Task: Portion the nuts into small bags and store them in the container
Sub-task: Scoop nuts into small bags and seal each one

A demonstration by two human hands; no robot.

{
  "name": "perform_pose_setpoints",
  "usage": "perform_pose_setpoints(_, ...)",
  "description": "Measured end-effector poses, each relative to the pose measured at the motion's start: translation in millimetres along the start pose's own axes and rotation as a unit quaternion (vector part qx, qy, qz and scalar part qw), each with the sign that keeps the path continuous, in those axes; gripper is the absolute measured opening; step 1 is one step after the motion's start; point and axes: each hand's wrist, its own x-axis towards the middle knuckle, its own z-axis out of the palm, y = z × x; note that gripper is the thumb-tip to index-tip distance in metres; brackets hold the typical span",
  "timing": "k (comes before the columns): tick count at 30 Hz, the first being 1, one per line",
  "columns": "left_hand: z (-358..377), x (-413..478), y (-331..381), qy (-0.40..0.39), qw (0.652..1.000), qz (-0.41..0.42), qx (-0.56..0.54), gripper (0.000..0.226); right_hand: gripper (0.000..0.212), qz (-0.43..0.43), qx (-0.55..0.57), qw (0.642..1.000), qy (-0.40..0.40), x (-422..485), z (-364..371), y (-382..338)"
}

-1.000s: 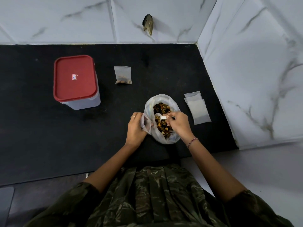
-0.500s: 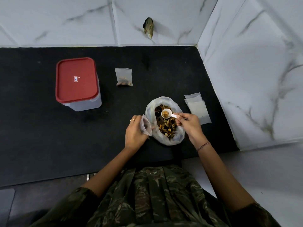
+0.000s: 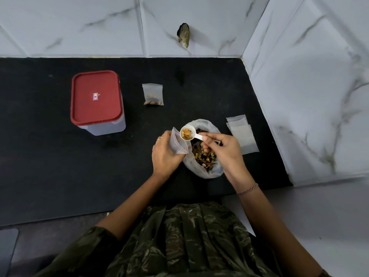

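A large clear bag of mixed nuts [image 3: 205,158] stands open on the black counter [image 3: 50,160]. My left hand [image 3: 164,154] grips a small empty zip bag [image 3: 177,143] with its mouth up, just left of the big bag. My right hand [image 3: 223,150] pinches the handle of a white scoop [image 3: 186,132] filled with nuts, held at the small bag's mouth. A filled small bag [image 3: 153,94] lies further back. The container with a red lid [image 3: 96,100] stands closed at the left.
A stack of empty small bags [image 3: 242,135] lies to the right of the nut bag, near the marble side wall [image 3: 311,96]. The marble back wall [image 3: 119,27] runs along the counter's far edge. The counter's front edge is close to my body.
My right hand lifted the scoop, now full of nuts, out of the big bag and moved it left to the small bag's mouth. My left hand raised the small bag slightly.
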Motion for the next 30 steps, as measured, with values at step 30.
perform_pose_setpoints(30,0,7,20,-0.002,0.995,0.006,-0.103,0.04,0.028,-0.476,-0.388,0.788,0.041,-6,14,20)
